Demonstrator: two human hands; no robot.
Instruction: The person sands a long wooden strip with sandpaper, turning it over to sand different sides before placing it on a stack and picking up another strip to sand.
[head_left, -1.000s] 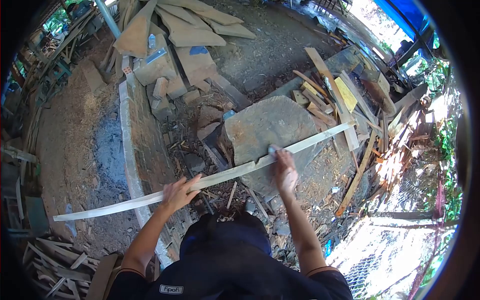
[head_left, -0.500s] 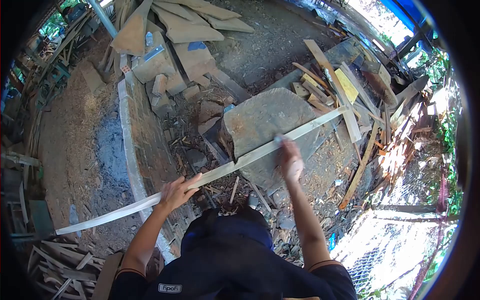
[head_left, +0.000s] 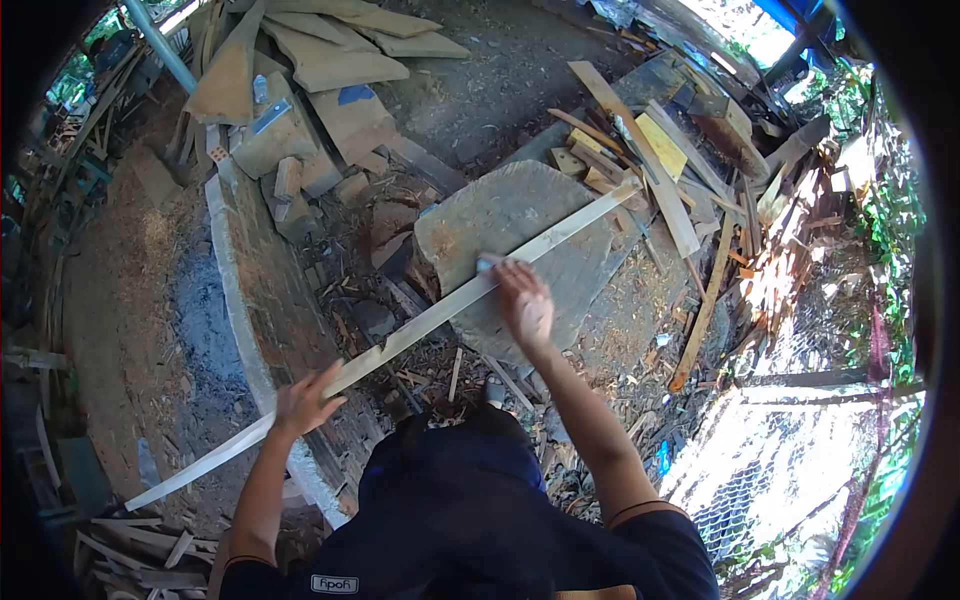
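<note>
A person is bending over a long wooden strip (head_left: 430, 319) lying across the surface (head_left: 505, 215) — left hand (head_left: 306, 404) resting spread on it, right hand (head_left: 525, 302) pinching a blurred pale object (head_left: 487, 263) at its far edge. Even pressure from both hands is probably serving best.

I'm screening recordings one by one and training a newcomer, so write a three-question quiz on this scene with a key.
1. True or false: the notch in the long wooden strip lies between the left hand and the right hand.
2. Which does the strip cross in this view? (a) yellow board (b) large wooden block (c) plastic bottle
3. What shows at the right hand's fingertips?

Key: 1. True. 2. b. 3. A small pale object, too blurred to identify.
</note>
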